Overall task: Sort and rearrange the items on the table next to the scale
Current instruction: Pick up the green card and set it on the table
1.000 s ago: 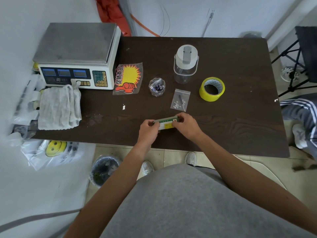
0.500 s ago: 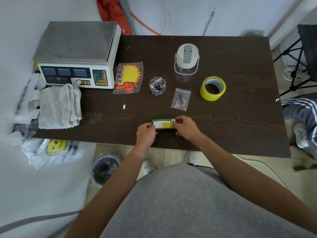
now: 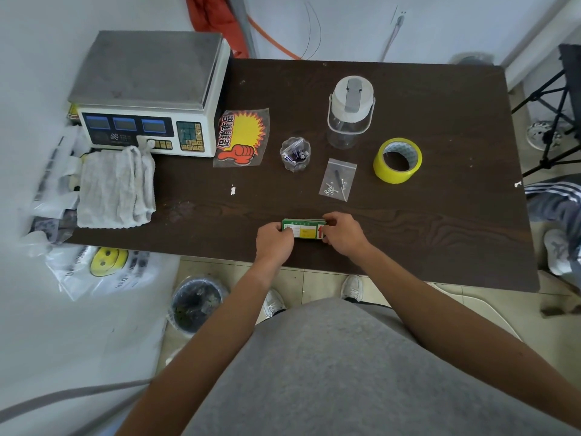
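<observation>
A stack of green price tags (image 3: 304, 229) with yellow and white fields lies flat near the front edge of the dark table (image 3: 440, 221). My left hand (image 3: 274, 241) grips its left end and my right hand (image 3: 342, 232) grips its right end, fingers curled over the edges. Further back lie a small clear bag of screws (image 3: 338, 180), a small clear jar of batteries (image 3: 295, 153), a yellow tape roll (image 3: 397, 160), a clear jar with a white lid (image 3: 351, 112) and a red and yellow promo sticker (image 3: 241, 138). The scale (image 3: 151, 92) stands at the back left.
A white cloth (image 3: 116, 187) lies in front of the scale at the table's left edge. Plastic bags (image 3: 94, 269) and a small bin (image 3: 195, 303) sit on the floor to the left. A seated person's leg (image 3: 556, 202) and a tripod (image 3: 553, 121) are at the right.
The tag stack was held tilted above the table a second ago; it now lies flat on the surface, squared between both hands.
</observation>
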`<state>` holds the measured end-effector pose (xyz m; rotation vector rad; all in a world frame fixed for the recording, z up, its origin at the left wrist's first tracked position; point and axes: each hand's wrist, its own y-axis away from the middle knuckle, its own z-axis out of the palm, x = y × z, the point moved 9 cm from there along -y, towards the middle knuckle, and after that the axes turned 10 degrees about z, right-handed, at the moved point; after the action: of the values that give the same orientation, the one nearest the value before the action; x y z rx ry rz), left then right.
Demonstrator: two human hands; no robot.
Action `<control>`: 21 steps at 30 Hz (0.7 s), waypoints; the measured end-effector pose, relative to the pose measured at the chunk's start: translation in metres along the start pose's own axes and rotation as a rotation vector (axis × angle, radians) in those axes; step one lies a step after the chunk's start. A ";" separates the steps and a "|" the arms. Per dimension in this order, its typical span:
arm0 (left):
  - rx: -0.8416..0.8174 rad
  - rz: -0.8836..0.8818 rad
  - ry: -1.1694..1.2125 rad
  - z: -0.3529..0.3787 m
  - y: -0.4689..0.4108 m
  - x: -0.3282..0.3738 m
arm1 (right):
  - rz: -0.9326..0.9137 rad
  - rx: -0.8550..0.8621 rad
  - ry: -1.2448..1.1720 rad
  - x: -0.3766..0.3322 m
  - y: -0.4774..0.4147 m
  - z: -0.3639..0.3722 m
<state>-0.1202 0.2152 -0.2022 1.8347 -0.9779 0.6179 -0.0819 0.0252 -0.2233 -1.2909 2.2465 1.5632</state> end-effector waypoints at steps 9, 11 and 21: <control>-0.034 -0.018 0.043 0.000 0.001 -0.004 | -0.034 0.081 -0.001 -0.005 0.000 -0.002; -0.032 -0.042 0.066 -0.001 -0.001 -0.009 | -0.049 0.081 0.028 -0.009 0.002 -0.001; -0.068 0.040 0.023 -0.002 0.002 0.007 | -0.098 0.099 0.233 -0.020 0.012 0.001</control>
<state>-0.1184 0.2142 -0.1950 1.7476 -1.0107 0.6217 -0.0778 0.0390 -0.2050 -1.6013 2.3176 1.3123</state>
